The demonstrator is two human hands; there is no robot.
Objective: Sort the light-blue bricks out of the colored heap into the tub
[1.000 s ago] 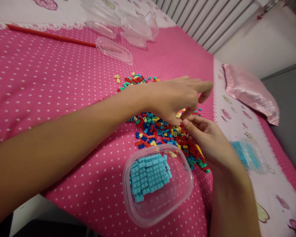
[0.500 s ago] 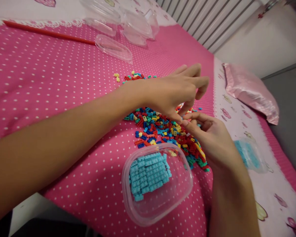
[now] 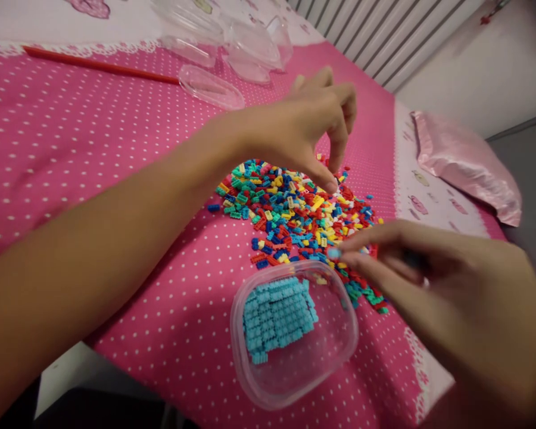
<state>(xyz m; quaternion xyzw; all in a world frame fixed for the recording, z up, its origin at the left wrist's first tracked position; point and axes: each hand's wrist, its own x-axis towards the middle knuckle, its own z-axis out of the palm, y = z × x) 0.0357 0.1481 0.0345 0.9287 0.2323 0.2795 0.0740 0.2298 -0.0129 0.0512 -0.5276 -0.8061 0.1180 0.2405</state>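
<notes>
Between the thumb and index finger of my right hand (image 3: pixel 446 280) is a small light blue toy brick (image 3: pixel 334 253), slightly blurred, just above the near rim of the pile and the container. My left hand (image 3: pixel 317 128) hovers over the far part of the heap of mixed toy bricks (image 3: pixel 290 202), thumb and index finger apart and pointing down, with nothing visible held. Below both hands stands a clear plastic container (image 3: pixel 312 369). Inside it, a block of light blue bricks (image 3: pixel 277 316) is packed in rows against its left side. My left forearm covers part of the cloth beside the heap.
Several clear plastic containers and lids (image 3: pixel 250 47) lie at the back. A thin red stick (image 3: pixel 102 68) touches an oval clear lid (image 3: pixel 211 87). A pink satin pillow (image 3: pixel 469 167) lies at the right, near a white slatted panel (image 3: pixel 384 36). Dotted pink cloth (image 3: pixel 161 310) covers the surface.
My hands, together over the heap before, are now apart. The right hand has come nearer and down with the light blue brick; the left has lifted away, its thumb and finger parted.
</notes>
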